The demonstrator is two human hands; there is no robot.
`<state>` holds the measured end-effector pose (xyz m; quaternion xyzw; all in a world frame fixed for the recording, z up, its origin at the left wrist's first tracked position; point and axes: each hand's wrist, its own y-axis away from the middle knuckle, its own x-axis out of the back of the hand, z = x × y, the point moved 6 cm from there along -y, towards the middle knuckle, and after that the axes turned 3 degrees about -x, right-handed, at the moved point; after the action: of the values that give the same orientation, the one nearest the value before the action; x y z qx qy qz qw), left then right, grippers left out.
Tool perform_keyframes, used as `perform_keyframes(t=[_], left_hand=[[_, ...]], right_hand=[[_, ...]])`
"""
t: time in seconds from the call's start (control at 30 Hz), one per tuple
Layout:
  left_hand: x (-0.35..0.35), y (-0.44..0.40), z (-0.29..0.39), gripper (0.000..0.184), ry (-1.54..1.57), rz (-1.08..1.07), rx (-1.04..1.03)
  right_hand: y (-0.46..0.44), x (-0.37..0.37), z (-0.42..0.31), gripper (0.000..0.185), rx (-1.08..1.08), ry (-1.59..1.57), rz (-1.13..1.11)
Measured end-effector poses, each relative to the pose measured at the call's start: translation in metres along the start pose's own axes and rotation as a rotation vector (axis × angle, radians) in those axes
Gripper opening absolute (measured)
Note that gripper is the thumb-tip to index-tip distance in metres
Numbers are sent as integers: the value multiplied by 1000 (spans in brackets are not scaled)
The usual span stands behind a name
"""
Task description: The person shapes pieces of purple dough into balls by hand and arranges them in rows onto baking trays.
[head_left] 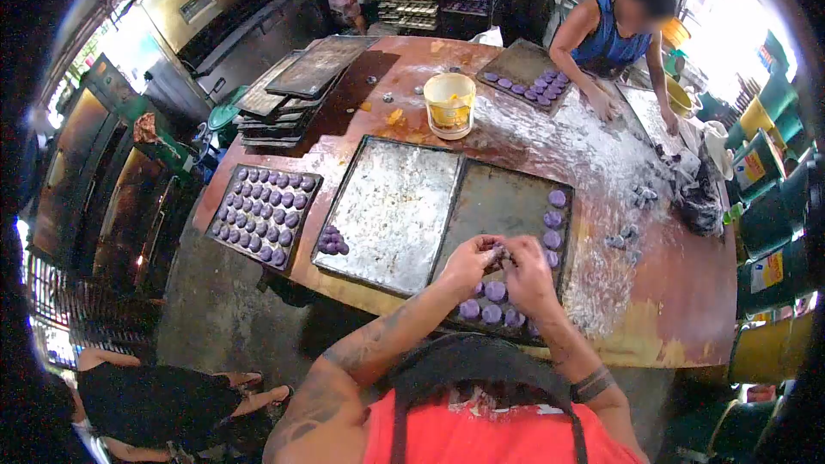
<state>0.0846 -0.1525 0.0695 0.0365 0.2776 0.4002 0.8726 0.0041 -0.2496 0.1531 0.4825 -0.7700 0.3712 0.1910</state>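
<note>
My left hand (471,262) and my right hand (528,273) meet above the dark tray (498,202), fingers pinched together around a small purple dough piece (498,253) that they largely cover. Round purple dough pieces (553,219) line the right edge of that tray, and more (491,314) lie at its near edge, below my hands. Just left is a floured metal tray (395,206) with a small cluster of purple balls (333,241) in its lower left corner.
A full tray of purple balls (262,215) lies at left, stacked trays (314,73) behind it. A yellowish bucket (449,105) stands mid-table. A co-worker (614,34) leans over the far right side near another tray (524,64). Flour and dark scraps (623,239) lie at right.
</note>
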Motion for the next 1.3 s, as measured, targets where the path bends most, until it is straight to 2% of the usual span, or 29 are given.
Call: perform_keyframes(t=[0.1,0.13,0.23,0.3,0.33,0.37,0.47,0.5,0.53,0.57,0.6,0.63,0.67,0.7,0.77,0.83,0.9,0.93,1.03,1.07,1.17,1.2,1.3], left_hand=[[-15,5,23,32,-119,-141,-100],[-14,4,22,29,-80,-92,-96],[-19,5,35,21,42,2,-66],[-34,11,46,16,153,-6,-6],[-35,11,53,9,97,38,-65],[-32,12,63,8,-87,78,-172],[-36,26,88,11,-597,166,-462],[-38,29,84,11,-491,194,-529],[-40,30,77,12,-382,225,-591],[-40,31,72,12,-272,257,-651],[-36,24,71,17,-271,275,-597],[-32,16,65,18,-125,184,-398],[-27,11,59,19,24,94,-201],[-26,10,50,20,179,6,-7],[-14,12,51,22,137,47,-9],[-10,13,47,23,79,82,-2],[-32,12,32,25,178,-152,74],[-42,14,25,25,226,-271,113],[-54,18,7,28,399,-327,264],[-51,21,-1,27,325,-302,308],[-43,14,-9,29,279,-101,206],[-39,13,-12,29,263,-29,177],[-31,15,10,35,-446,79,-306]], right_hand=[[-8,14,15,28,-158,-190,-38],[-5,7,25,24,-303,-312,-185],[-3,-1,33,19,-577,-808,-129],[-6,0,32,22,-576,-1036,11],[-8,-4,26,23,-574,-1117,70],[-8,-6,22,25,-577,-1200,133],[-10,9,26,19,-461,-781,209],[-12,16,27,17,-423,-632,228],[-22,36,-5,14,-349,-232,256],[-23,35,-13,15,-282,-196,273],[-22,33,-18,16,-218,-161,290],[-18,32,-23,17,-156,-124,310],[-16,29,-25,24,-125,-152,251],[-14,28,-24,26,-102,-54,199],[-12,27,-21,31,-38,141,77],[-16,24,-24,28,-5,32,18],[-22,19,-29,24,97,-73,-66],[-24,18,-23,25,84,-240,-102],[-20,28,-10,29,162,-74,-46],[-4,6,44,35,-251,-456,35],[20,-4,21,34,-474,-584,121],[36,-22,51,35,-497,-604,-7],[43,-10,67,39,-649,-843,159]])
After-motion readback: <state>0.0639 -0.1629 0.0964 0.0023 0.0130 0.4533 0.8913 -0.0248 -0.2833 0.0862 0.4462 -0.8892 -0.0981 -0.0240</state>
